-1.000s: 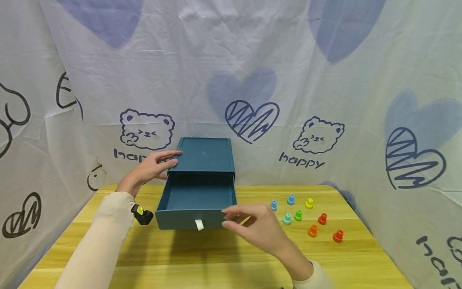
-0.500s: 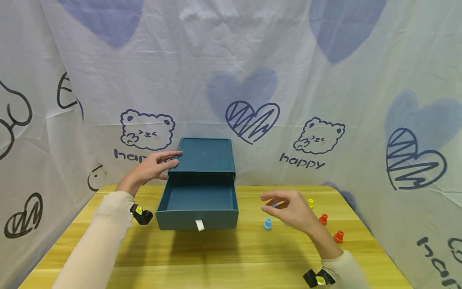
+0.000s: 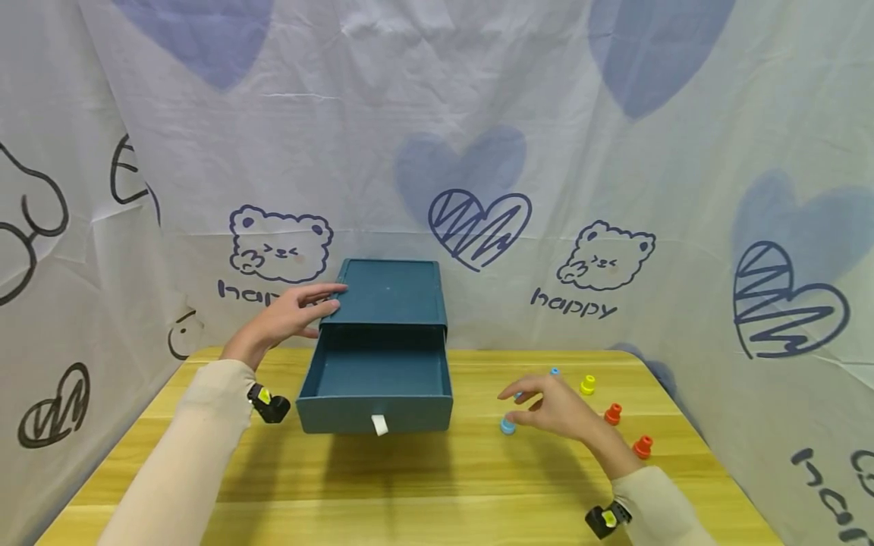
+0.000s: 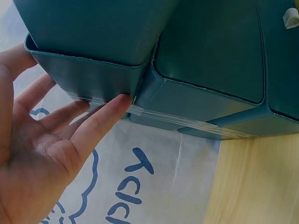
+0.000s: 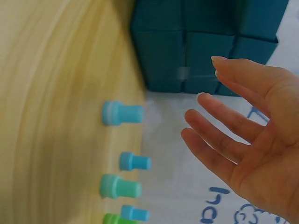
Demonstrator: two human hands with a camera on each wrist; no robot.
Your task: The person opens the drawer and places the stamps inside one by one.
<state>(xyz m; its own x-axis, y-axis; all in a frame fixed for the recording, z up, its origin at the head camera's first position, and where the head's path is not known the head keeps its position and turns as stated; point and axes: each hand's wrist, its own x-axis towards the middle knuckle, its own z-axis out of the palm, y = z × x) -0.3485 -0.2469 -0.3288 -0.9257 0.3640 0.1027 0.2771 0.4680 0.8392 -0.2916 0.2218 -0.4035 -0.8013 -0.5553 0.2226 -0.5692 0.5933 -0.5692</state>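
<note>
My left hand [image 3: 283, 315] rests on the left top edge of a dark teal drawer cabinet [image 3: 392, 292], its fingers mostly straight. In the left wrist view, those fingertips touch the cabinet's taped side [image 4: 187, 100]. The top drawer [image 3: 375, 415] is pulled out, with a white pull tab on its front and nothing inside. My right hand [image 3: 563, 409] is over the table to the right, fingers apart and holding nothing. Close by its thumb stands a light blue stepped peg [image 3: 507, 428]. The right wrist view shows this blue peg [image 5: 122, 113] upright, apart from the fingers.
Two red pegs [image 3: 642, 447] and a yellow peg [image 3: 588, 385] stand beyond my right hand, with another blue peg [image 3: 554, 371] behind it. A mint peg [image 5: 120, 186] shows in the right wrist view. A printed white cloth [image 3: 478, 91] hangs behind the wooden table [image 3: 382, 508].
My right hand has moved right from the drawer front to the pegs, then sunk slightly toward the nearest blue one. The left hand and the drawer stay where they were.
</note>
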